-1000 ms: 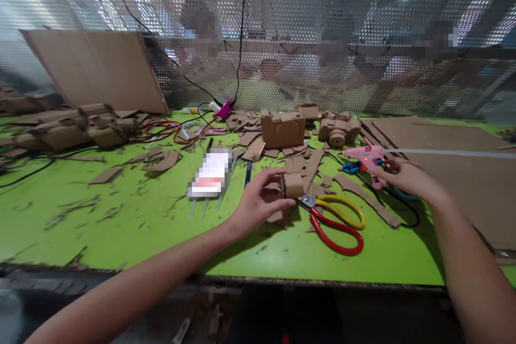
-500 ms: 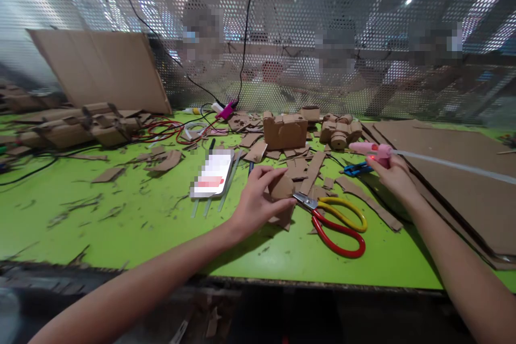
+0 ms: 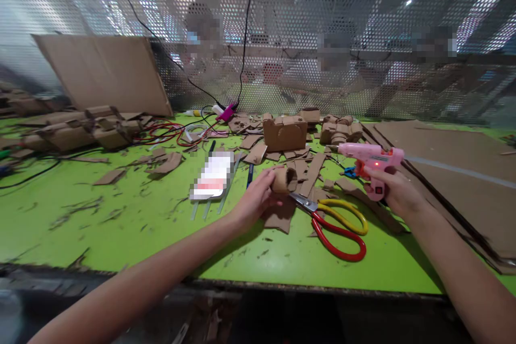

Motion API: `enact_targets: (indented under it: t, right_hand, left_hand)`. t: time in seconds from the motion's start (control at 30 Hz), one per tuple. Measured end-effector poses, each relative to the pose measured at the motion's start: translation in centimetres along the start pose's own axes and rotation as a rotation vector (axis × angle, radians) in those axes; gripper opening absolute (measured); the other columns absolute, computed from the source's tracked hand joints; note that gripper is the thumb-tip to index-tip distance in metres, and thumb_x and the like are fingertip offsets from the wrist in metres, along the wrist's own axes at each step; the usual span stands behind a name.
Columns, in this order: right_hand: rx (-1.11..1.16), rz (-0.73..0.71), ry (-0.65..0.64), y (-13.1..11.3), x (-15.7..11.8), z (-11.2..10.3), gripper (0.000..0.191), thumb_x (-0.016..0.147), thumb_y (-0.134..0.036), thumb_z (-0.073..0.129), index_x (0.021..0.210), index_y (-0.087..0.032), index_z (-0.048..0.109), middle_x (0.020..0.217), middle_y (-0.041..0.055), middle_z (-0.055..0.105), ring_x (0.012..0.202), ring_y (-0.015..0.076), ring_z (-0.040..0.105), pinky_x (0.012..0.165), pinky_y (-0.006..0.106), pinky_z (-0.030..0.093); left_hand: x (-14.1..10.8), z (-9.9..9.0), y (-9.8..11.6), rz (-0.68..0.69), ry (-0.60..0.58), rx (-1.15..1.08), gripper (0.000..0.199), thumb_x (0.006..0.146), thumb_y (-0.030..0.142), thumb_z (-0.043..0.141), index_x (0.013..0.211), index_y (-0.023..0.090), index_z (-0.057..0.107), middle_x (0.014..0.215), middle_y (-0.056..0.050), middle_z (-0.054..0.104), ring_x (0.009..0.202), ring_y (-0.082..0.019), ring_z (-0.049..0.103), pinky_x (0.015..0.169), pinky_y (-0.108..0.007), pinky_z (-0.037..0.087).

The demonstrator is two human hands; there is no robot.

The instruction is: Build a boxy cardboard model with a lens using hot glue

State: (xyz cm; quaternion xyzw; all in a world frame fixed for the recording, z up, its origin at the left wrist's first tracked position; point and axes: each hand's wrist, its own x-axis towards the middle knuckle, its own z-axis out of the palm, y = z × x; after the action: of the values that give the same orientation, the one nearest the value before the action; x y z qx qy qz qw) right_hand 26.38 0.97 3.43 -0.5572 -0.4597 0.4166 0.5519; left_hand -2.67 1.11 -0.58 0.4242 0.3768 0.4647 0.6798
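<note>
Between the fingers of my left hand point(image 3: 258, 193) is a small rolled cardboard ring point(image 3: 280, 180), its hollow end facing right. My right hand point(image 3: 401, 191) grips a pink hot glue gun point(image 3: 368, 158) by the handle. A red light glows on the gun, and its nozzle points left. Scissors point(image 3: 338, 231) with one red and one yellow handle lie just right of my left hand, their blade tips near the ring. Behind the ring stands a cardboard camera model point(image 3: 284, 133), with a second cardboard camera point(image 3: 342, 130) to its right.
Cardboard scraps point(image 3: 312, 172) litter the green table point(image 3: 161, 242). A phone point(image 3: 213, 174) lies beside clear glue sticks point(image 3: 228, 188). Large cardboard sheets point(image 3: 455, 172) cover the right side, and another cardboard panel point(image 3: 105, 72) leans at the back left. Cables point(image 3: 169, 131) run along the back.
The glue gun in my right hand has turned from pointing away to side-on, nozzle left. My left hand has tilted the cardboard ring so its hollow end shows.
</note>
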Motion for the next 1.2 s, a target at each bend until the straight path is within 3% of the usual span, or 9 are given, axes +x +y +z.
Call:
enact_targets:
  t: [0.1,0.2,0.33,0.47,0.57,0.7,0.8,1.03,1.2]
  right_hand:
    - [-0.025,-0.023,-0.080,0.1,-0.7,0.8,0.042,0.054,-0.050,0.086,0.084,-0.026,0.068,0.083,0.0036,0.072,0.073,0.0216,0.070,0.047,0.027,0.054]
    - [-0.035,-0.068,-0.166,0.2,-1.3,1.3,0.048,0.067,-0.068,0.073,0.088,-0.026,0.066,0.079,0.0047,0.072,0.074,0.0241,0.072,0.054,0.033,0.059]
    - [-0.075,-0.082,-0.332,0.3,-2.3,1.4,0.050,0.070,-0.072,0.071,0.082,-0.023,0.068,0.076,0.0048,0.070,0.061,0.0182,0.067,0.045,0.027,0.052]
    - [-0.212,-0.138,-0.469,0.8,-3.3,1.7,0.053,0.071,-0.073,0.070,0.079,-0.020,0.071,0.072,0.0069,0.069,0.054,0.0168,0.060,0.037,0.026,0.045]
    - [-0.263,-0.180,-0.486,1.3,-3.9,2.1,0.048,0.068,-0.069,0.075,0.079,-0.022,0.069,0.073,0.0061,0.071,0.061,0.0209,0.066,0.048,0.032,0.057]
    - [-0.347,-0.291,-0.546,1.8,-4.3,2.5,0.035,0.073,-0.060,0.075,0.080,-0.026,0.069,0.071,0.0020,0.070,0.064,0.0229,0.068,0.056,0.037,0.062]
    - [-0.459,-0.361,-0.526,1.7,-4.5,2.6,0.035,0.077,-0.061,0.071,0.082,-0.026,0.068,0.075,0.0032,0.069,0.067,0.0238,0.067,0.059,0.039,0.061]
    - [-0.543,-0.596,-0.500,1.5,-4.2,2.7,0.024,0.083,-0.049,0.067,0.076,-0.028,0.060,0.065,0.0000,0.059,0.055,0.0177,0.056,0.050,0.033,0.054]
    - [-0.611,-0.713,-0.509,0.9,-4.2,2.8,0.031,0.086,-0.041,0.063,0.064,-0.027,0.046,0.057,-0.0035,0.047,0.046,0.0134,0.044,0.040,0.030,0.039]
  left_hand:
    - [0.2,0.2,0.1,-0.099,0.030,-0.060,0.050,0.090,0.063,0.051,0.096,0.016,0.066,0.077,-0.006,0.068,0.058,-0.012,0.059,0.050,-0.022,0.045]
    - [-0.1,0.3,0.2,-0.165,-0.014,-0.040,0.063,0.087,0.073,0.046,0.085,0.013,0.067,0.064,-0.005,0.065,0.052,-0.012,0.055,0.050,-0.023,0.042]
    - [-0.5,0.5,0.1,-0.238,-0.053,-0.002,0.064,0.088,0.075,0.043,0.086,0.014,0.066,0.062,-0.004,0.064,0.048,-0.011,0.052,0.044,-0.021,0.036]
    - [-0.7,0.5,-0.2,-0.117,-0.067,-0.006,0.045,0.082,0.059,0.068,0.107,0.023,0.063,0.082,-0.002,0.069,0.053,-0.010,0.056,0.044,-0.019,0.041]
    - [-0.7,0.3,-0.3,-0.032,-0.094,-0.003,0.046,0.076,0.049,0.078,0.113,0.026,0.064,0.096,-0.003,0.069,0.059,-0.008,0.060,0.048,-0.018,0.048]
    - [-1.0,0.4,-0.4,-0.057,-0.145,0.046,0.050,0.081,0.058,0.069,0.114,0.021,0.062,0.070,0.001,0.062,0.044,-0.007,0.051,0.037,-0.016,0.034]
    - [-1.2,0.6,-0.3,-0.071,-0.168,0.054,0.051,0.084,0.061,0.065,0.108,0.017,0.059,0.068,0.000,0.062,0.047,-0.009,0.055,0.041,-0.017,0.038]
    - [-1.3,0.6,-0.4,-0.046,-0.193,0.033,0.050,0.081,0.062,0.068,0.102,0.018,0.058,0.072,-0.001,0.066,0.047,-0.008,0.055,0.042,-0.017,0.038]
    - [-1.5,0.7,0.0,-0.051,-0.191,0.055,0.044,0.086,0.053,0.065,0.113,0.018,0.060,0.080,-0.003,0.068,0.049,-0.008,0.056,0.042,-0.017,0.039]
